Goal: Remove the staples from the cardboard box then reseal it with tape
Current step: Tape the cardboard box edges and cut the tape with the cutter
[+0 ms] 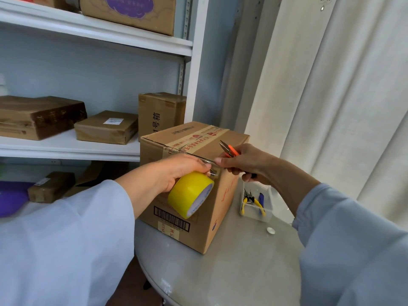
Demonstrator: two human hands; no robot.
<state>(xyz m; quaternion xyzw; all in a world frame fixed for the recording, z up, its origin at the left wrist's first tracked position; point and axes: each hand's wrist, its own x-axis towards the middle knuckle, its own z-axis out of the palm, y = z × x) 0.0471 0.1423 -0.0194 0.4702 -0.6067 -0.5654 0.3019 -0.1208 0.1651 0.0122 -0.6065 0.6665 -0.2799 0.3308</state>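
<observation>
On the round grey table (231,272), near its far edge, stands the brown cardboard box (198,221), flaps closed under printed tape. At the box's near top edge the left hand (176,173) grips a yellow roll of tape (191,194), its clear strip reaching to the right hand's (245,162) fingertips. That hand also holds orange-handled snips (229,150), above a clear plastic tray (257,204) of yellow-handled pliers (248,200).

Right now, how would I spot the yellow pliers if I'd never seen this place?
Find the round grey table with the big cardboard box on it. Right of the box stands a small clear plastic tub. The pliers lie inside it, the only tool there with yellow handles; its neighbour is blue-handled.
</observation>
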